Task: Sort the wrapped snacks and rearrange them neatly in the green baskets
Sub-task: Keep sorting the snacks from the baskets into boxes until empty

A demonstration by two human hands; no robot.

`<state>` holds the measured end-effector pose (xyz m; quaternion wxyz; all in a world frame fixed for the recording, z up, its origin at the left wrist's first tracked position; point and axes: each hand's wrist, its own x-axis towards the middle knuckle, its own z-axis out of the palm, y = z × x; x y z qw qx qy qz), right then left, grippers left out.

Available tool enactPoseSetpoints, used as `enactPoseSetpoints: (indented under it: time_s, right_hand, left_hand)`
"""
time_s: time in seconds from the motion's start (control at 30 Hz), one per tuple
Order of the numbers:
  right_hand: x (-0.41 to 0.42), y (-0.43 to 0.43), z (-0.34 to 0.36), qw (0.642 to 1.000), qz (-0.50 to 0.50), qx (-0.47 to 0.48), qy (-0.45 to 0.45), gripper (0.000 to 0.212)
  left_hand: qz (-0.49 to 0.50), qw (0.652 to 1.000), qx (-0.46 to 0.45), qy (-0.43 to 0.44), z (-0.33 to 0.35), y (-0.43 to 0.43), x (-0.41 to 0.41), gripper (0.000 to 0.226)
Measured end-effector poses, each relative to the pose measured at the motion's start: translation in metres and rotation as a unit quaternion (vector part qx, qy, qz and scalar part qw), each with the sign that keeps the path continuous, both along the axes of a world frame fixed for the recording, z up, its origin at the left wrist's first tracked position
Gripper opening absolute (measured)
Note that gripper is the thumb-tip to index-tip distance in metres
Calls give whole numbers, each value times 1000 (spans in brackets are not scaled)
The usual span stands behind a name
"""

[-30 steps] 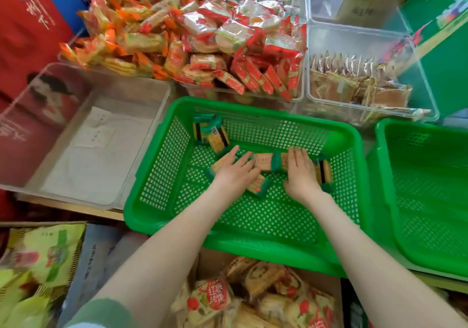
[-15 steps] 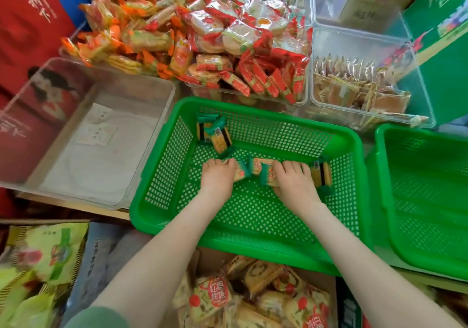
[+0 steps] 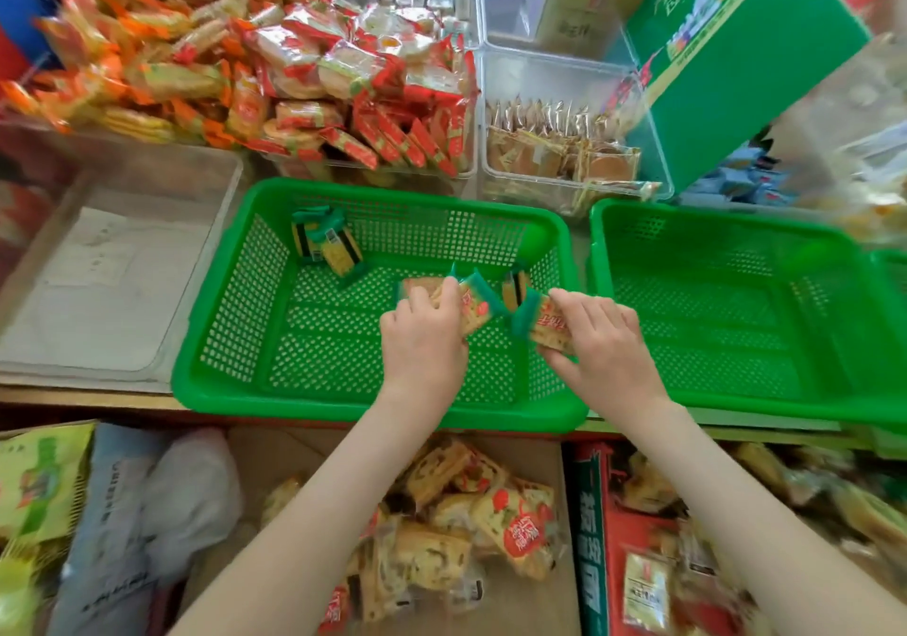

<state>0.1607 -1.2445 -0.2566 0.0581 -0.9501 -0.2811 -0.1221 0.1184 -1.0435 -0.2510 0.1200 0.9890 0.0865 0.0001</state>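
Two green perforated baskets stand side by side: the left basket [image 3: 221,375] and the right basket [image 3: 736,390], which holds nothing. My left hand [image 3: 422,341] is inside the left basket, closed on green-edged snack packs [image 3: 473,304]. My right hand [image 3: 603,346] grips another green-edged snack pack [image 3: 545,324] over that basket's right side. Two packs [image 3: 326,243] lean in the far left corner. One more pack [image 3: 514,288] stands near the right wall.
Clear bins behind hold orange and red wrapped snacks [image 3: 304,76] and brown wafers [image 3: 554,154]. An empty clear tray [image 3: 113,267] lies left. A green carton [image 3: 736,61] leans at the back right. Cardboard boxes of bread packs [image 3: 466,522] sit below the shelf edge.
Both hands have closed on packs that lay on the basket floor and lifted them, shifting right. The view has swung right, showing more of the right basket.
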Motion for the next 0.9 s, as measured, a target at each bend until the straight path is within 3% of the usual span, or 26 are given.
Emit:
enactPoseSetpoints:
  time_s: [0.2,0.37,0.63,0.9]
  right_hand:
    - [-50,-96,24,996,-63,55,15,66]
    - [-104,-209,39,989,-116,85,17,68]
    - [-196,-423,45,977,-196,56,54,71]
    - [-239,-591,7,935,-326,85,108,65]
  left_hand:
    - [-87,992,-80,-44,25,-99,-38,68]
    - [-129,987,-69,-64,43,-215,-83,71]
    - [-185,978,-98,-12,54,-442,-138,74]
    - [-245,959,-136,43,27,-605,-154,67]
